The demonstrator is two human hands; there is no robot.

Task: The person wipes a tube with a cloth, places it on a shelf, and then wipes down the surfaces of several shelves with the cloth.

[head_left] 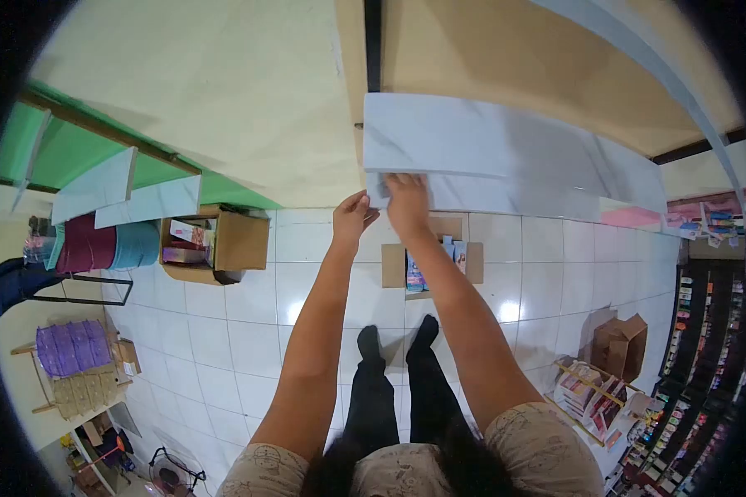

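Note:
Two white marble-patterned shelves (pixel 439 132) are fixed to the wall in front of me, one above the other. My right hand (pixel 406 199) reaches over the lower shelf (pixel 472 192), with its fingers on or just above its left part; what lies under the fingers is hard to make out. At the left end of that shelf is my left hand (pixel 355 214), its fingertips close to the corner and its fingers partly apart. Below my right forearm, an open cardboard box (pixel 394 265) with blue and white packages stands on the tiled floor.
At the left, another open box (pixel 244 240) holds packages, near coloured fabric-like rolls (pixel 91 244). An empty-looking carton (pixel 620 344) and a rack of books or packets (pixel 588 398) stand at the right. Product-filled shelves (pixel 696 331) line the far right.

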